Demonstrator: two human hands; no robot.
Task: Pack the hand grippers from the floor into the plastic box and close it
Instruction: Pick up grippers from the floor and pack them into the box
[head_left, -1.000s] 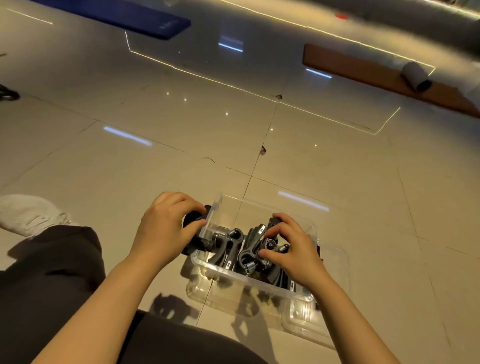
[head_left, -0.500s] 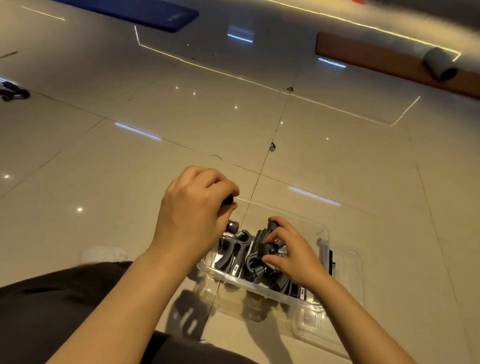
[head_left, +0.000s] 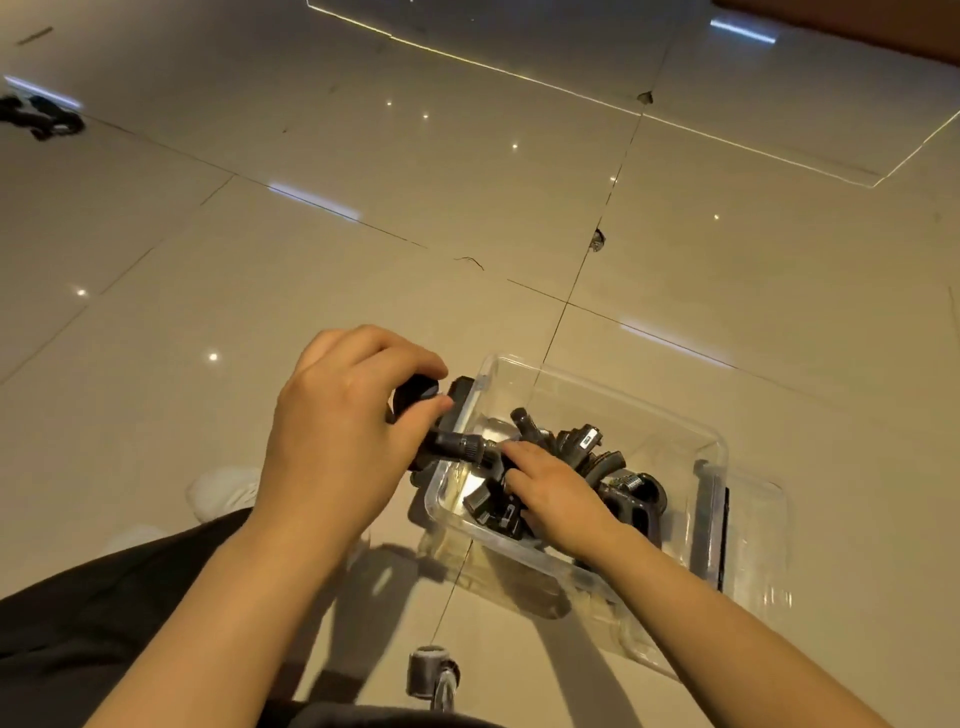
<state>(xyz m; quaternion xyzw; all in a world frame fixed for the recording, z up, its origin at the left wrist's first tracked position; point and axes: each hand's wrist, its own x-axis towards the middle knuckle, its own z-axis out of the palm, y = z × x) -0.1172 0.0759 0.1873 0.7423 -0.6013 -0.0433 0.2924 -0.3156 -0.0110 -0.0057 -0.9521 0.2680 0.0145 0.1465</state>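
A clear plastic box sits on the tiled floor in front of me, with several black hand grippers piled inside. My left hand is closed around one black hand gripper, holding it over the box's left rim with its handle pointing into the box. My right hand is inside the box, fingers pressed down on the packed grippers. A clear lid lies under and to the right of the box. More dark hand grippers lie on the floor at the far left.
My dark trouser leg fills the lower left, with a white shoe beside it. A small grey cylindrical piece stands on the floor near the bottom middle. A brown mat runs along the top right.
My left hand has brought its gripper down and right, over the box's left rim. My right hand has shifted left inside the box. The view tilted downward.
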